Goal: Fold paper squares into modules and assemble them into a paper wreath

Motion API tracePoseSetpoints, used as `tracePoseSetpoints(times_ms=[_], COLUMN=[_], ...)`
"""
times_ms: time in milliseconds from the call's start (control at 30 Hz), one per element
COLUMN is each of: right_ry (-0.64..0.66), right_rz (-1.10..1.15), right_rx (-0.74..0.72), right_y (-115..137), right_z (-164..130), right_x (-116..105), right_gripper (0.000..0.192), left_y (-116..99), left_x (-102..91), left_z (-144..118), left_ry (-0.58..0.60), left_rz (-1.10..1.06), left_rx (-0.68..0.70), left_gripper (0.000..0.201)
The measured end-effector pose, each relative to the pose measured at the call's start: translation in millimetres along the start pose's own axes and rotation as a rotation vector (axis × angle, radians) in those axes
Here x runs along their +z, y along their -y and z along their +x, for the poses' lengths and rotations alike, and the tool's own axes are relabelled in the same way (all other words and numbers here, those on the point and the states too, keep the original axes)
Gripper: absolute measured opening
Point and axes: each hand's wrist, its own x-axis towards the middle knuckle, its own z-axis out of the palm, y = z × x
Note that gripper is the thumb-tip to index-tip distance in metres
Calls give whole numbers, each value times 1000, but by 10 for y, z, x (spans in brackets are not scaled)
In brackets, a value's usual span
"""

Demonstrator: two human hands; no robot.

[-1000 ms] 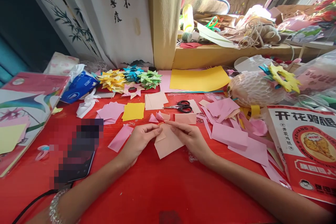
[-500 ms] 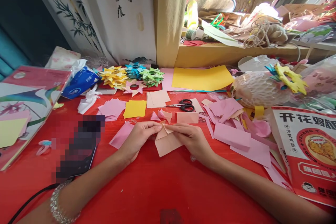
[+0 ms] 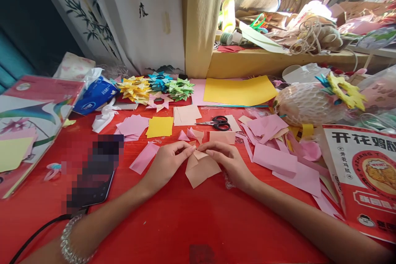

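A peach-coloured sheet of paper (image 3: 201, 170), partly folded, is held just above the red table (image 3: 173, 222). My left hand (image 3: 173, 159) pinches its upper left edge between thumb and forefinger. On the other side, the fingers of my right hand (image 3: 227, 161) close on the upper right edge of the same sheet. A small folded flap points up between the two hands. Small folded pink and peach pieces (image 3: 192, 134) lie just beyond my fingertips, beside a peach paper rectangle (image 3: 222, 137). Black-handled scissors (image 3: 220, 123) rest behind them.
Pink paper pieces (image 3: 274, 159) spread to the right, near a red-and-white snack bag (image 3: 361, 181). Yellow squares (image 3: 159, 127) and a pink stack (image 3: 132, 126) lie at left-centre. A phone (image 3: 93, 181) with a cable is left. Folded paper stars (image 3: 134, 88) stand at the back.
The peach sheet has turned slightly, its lower corner now pointing more downward. My right fingers have shifted a little along its top edge. The whole view has moved slightly.
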Motion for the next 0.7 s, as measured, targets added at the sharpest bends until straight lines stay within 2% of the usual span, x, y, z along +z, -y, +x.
tracePoseSetpoints(times_ms=[100, 233, 333, 500, 567, 700], right_ry=[20, 138, 118, 2, 1, 51], right_rz=[118, -15, -74, 31, 36, -29], right_rx=[108, 123, 138, 169, 163, 154], right_y=[-4, -12, -7, -28, -43, -54], right_z=[10, 22, 24, 26, 32, 54], right_x=[10, 17, 16, 10, 6, -17], right_gripper=[24, 29, 31, 34, 34, 34], left_y=[-41, -37, -4, 34, 29, 13], left_x=[4, 22, 23, -8, -14, -3], left_z=[-37, -64, -39, 42, 53, 43], left_ry=[-33, -25, 1, 92, 111, 71], left_rz=[167, 219, 157, 5, -21, -60], left_rx=[94, 116, 60, -42, -60, -83], left_gripper=[24, 25, 26, 23, 22, 25])
